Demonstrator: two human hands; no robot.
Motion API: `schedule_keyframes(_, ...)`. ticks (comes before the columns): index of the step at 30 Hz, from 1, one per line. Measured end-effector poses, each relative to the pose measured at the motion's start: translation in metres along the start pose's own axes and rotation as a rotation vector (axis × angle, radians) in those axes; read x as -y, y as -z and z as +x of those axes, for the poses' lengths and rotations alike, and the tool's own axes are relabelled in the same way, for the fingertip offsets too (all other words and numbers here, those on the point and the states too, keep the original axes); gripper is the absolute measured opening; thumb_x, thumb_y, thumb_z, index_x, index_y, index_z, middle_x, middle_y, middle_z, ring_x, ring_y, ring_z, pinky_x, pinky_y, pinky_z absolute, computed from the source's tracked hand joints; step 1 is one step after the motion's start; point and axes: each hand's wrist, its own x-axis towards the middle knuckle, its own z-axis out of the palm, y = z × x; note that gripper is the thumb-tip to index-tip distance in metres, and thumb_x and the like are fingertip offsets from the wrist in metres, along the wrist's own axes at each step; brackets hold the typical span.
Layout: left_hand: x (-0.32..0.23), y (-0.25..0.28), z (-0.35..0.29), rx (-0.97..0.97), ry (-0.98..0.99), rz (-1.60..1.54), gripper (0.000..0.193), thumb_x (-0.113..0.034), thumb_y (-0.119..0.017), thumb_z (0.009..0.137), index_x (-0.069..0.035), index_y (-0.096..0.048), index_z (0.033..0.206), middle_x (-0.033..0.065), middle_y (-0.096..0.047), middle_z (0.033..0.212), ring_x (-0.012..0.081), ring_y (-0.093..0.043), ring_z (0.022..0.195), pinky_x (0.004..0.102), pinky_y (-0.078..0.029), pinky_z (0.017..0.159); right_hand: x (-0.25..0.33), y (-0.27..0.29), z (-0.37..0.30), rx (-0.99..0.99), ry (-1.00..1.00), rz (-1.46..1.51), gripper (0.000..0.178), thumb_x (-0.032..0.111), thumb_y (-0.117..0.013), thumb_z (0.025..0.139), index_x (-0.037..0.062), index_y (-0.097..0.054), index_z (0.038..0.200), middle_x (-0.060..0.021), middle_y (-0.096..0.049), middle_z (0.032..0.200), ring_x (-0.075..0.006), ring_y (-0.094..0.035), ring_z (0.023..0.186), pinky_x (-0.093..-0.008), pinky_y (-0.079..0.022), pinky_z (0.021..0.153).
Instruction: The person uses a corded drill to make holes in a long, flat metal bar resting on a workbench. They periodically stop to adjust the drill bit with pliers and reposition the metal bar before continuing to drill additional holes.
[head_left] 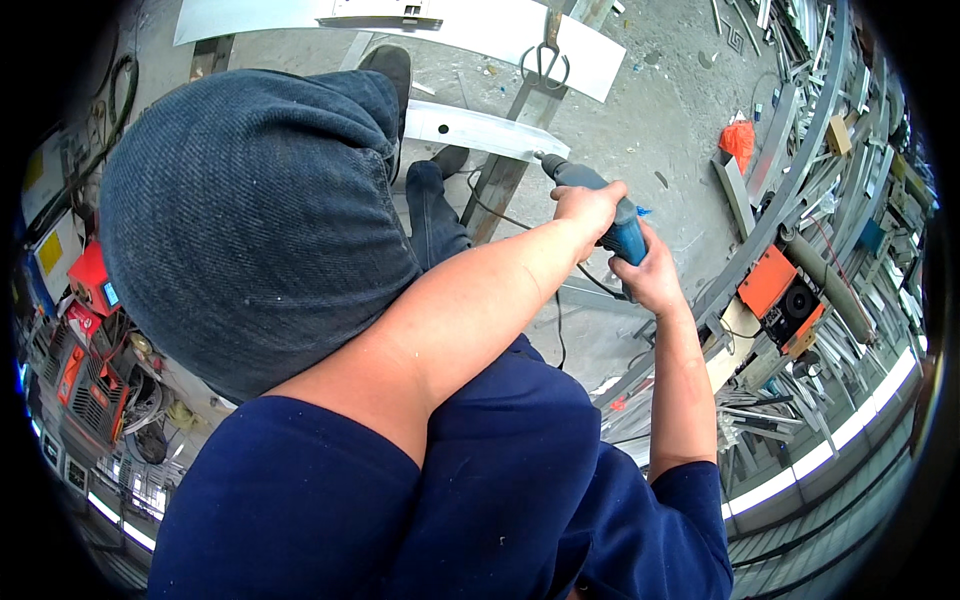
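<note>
Both of my hands hold a blue power tool [622, 236], which looks like a straight die grinder. My left hand [588, 212] wraps round its dark front half. My right hand [655, 272] is closed round the rear end, where a black cord [600, 284] comes off. The tool's small metal tip lies at the right end of a pale metal strip [500, 137]; whether they touch, I cannot tell. Toward its left the strip has a dark round hole. It lies across a grey metal beam [492, 190], with my shoe [452, 158] close by.
Beyond the strip, scissors [547, 58] lie on a beam beside a long white sheet [480, 45]. Metal offcuts [850, 200], an orange bag [737, 143] and an orange-black machine [785, 295] crowd the right. Red equipment [92, 275] and cables stand left. My denim-covered knee [260, 220] fills the left middle.
</note>
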Motion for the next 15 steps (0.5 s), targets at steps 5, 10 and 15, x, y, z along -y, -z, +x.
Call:
schedule_keyframes(5, 0.004, -0.009, 0.012, -0.400, -0.427, 0.504, 0.091, -0.047, -0.075, 0.081, 0.012, -0.034, 0.137, 0.0275, -0.057, 0.124, 0.0374, -0.057, 0.119, 0.0483, -0.041, 0.108, -0.002, 0.008, 0.008, -0.023, 0.044, -0.133, 0.074, 0.011, -0.074, 0.074, 0.0041, -0.051, 0.144, -0.0171, -0.069, 0.114, -0.0250, -0.066, 0.105, -0.0360, -0.050, 0.095)
schedule_keyframes(10, -0.019, 0.002, -0.013, 0.087, -1.125, 0.929, 0.061, -0.056, -0.072, 0.082, -0.002, -0.069, 0.109, 0.0184, -0.064, 0.117, 0.0379, -0.054, 0.121, 0.0512, -0.032, 0.115, 0.019, 0.028, 0.027, 0.036, 0.097, -0.146, 0.065, 0.013, -0.075, 0.076, 0.0024, -0.054, 0.137, -0.0189, -0.071, 0.110, -0.0277, -0.069, 0.103, -0.0403, -0.052, 0.091)
schedule_keyframes(15, -0.032, -0.006, 0.003, 0.026, -1.115, 0.877, 0.037, -0.039, -0.069, 0.091, -0.003, -0.069, 0.096, 0.0164, -0.067, 0.100, 0.0387, -0.058, 0.107, 0.0483, -0.042, 0.100, 0.041, 0.046, 0.040, 0.064, -0.002, -0.397, 0.058, 0.017, -0.075, 0.074, 0.0012, -0.058, 0.127, -0.0214, -0.070, 0.102, -0.0363, -0.069, 0.096, -0.0430, -0.053, 0.088)
